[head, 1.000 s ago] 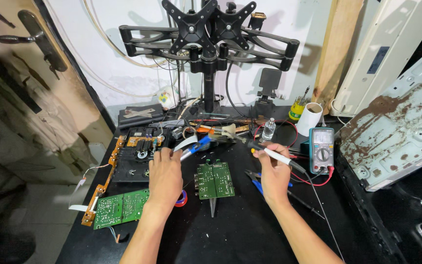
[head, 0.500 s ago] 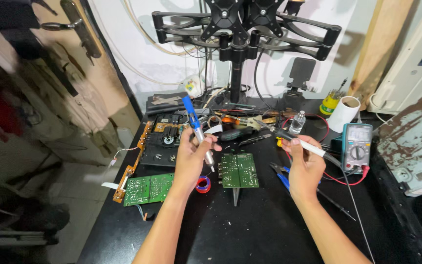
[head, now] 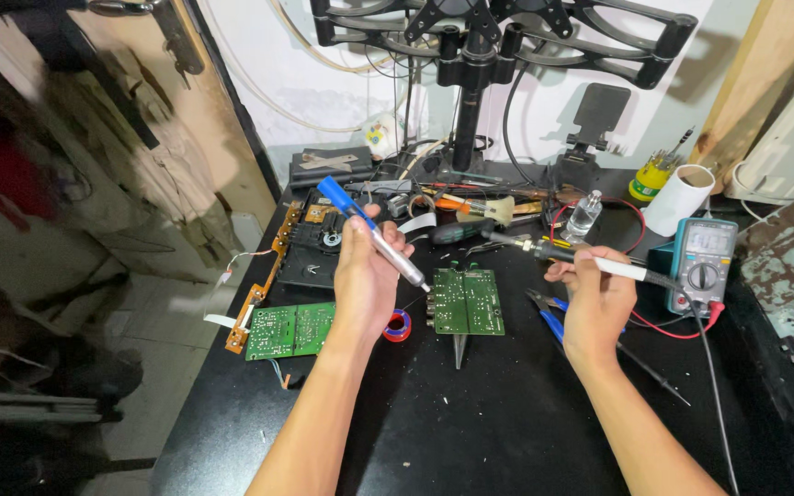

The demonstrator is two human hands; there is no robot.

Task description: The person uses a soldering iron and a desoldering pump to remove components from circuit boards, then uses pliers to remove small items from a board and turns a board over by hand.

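Head view: the left hand point(head: 367, 276) is clamped around a slim silver tool with a blue grip end point(head: 371, 235), probably a desoldering pump or an iron. The tool is held slanted, blue end up and left, and its tip comes down at the left edge of the small green circuit board point(head: 468, 301) that lies flat on the black table point(head: 470, 422). Whether the tip actually touches the board cannot be told. The right hand point(head: 596, 298) is closed around a white-handled soldering iron with a black forward section point(head: 570, 257), held nearly level above the table, its metal tip pointing left over the far side of the same board, apart from it.

A small red and blue roll of tape point(head: 398, 325) lies just beside the left wrist. A second, wider green circuit board point(head: 289, 330) lies to the left, well apart from the tools. Blue-handled pliers point(head: 549, 314) rest under the right hand, and a teal multimeter point(head: 702, 259) stands at the right, its red lead curling close to the iron's cord.

Judging the risks: the hot tip hovers near the left fingers, so a slip could burn them. The small board looks unclamped and could slide under pressure from either tool. The iron's cord could also snag the meter lead and jerk the tip off aim.
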